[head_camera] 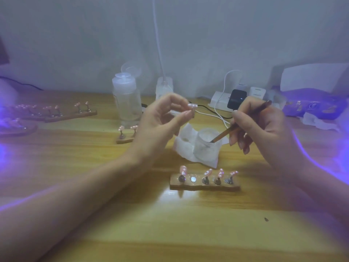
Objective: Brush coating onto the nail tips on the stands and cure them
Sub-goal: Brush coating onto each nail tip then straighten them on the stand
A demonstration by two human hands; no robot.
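My left hand [160, 118] pinches a small stand peg carrying a pink nail tip [192, 105], lifted above the table. My right hand [264, 125] grips a brown brush [236, 127] whose tip dips into a small frosted jar [207, 144]. In front of the jar lies a wooden stand base [204, 186] with several pink nail tips on pegs and one bare silver socket [193, 179]. A second short base [124, 139] with two tips sits partly behind my left wrist.
A clear pump bottle [126, 99] stands at the back. White tissue [186, 146] lies under the jar. More stand bases with tips [71, 114] lie at far left near violet light. A power strip with plugs and cables [234, 100] and blue packets [313, 106] sit behind.
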